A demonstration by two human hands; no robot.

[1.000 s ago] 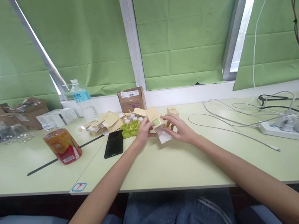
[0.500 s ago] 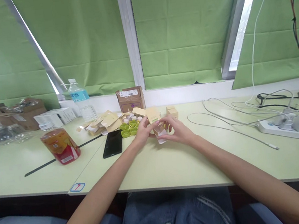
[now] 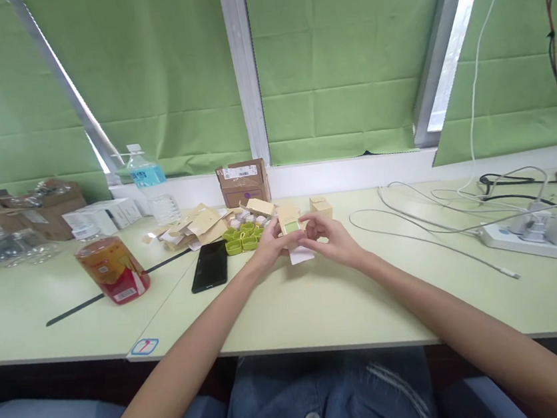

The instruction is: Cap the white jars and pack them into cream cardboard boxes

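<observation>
Between my hands, above the table, is a small tan cardboard box [image 3: 288, 215] with a green patch on its near side. A white-sided flap [image 3: 302, 254] hangs from its near end. My left hand [image 3: 271, 245] is closed around the box's left side, thumb across the front. On the right side, my right hand [image 3: 330, 236] pinches the box edge near the flap with thumb and fingers. Several green ring-like pieces [image 3: 240, 241] lie just left of my left hand, with small white round items [image 3: 248, 220] behind them. Another small tan box [image 3: 320, 207] stands behind my right hand.
A black phone [image 3: 209, 266] lies left of my hands. Flattened tan cartons [image 3: 200, 223], a brown carton [image 3: 244, 183], a water bottle [image 3: 156, 195] and an orange-red container [image 3: 113, 271] stand or lie leftward. Cables [image 3: 433, 241] and a power strip [image 3: 543, 238] occupy the right.
The box has tipped in my hands, so its green patch and white flap show more fully. My right thumb and fingers have moved closer together at the box's edge.
</observation>
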